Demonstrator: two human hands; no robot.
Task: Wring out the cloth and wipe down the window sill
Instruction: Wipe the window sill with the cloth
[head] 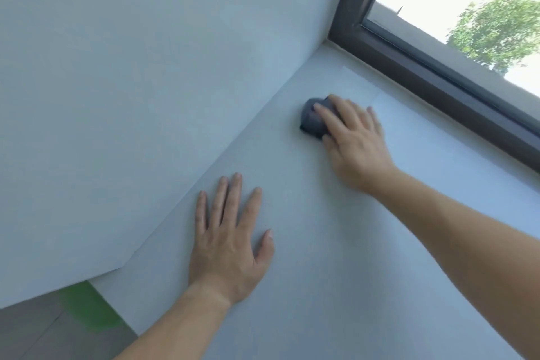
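Right hand (355, 137) presses bunched cloth (314, 120) near sill (365, 242) back-left corner; left hand (230, 240) flat, empty. Wringing apparently done (wetness unclear); most sill unwiped.

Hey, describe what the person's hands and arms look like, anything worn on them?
Both are bare: the left hand and right hand show no gloves, rings, watch or bracelet, and both forearms are uncovered with no sleeve in view. Fingernails look short and unpainted.
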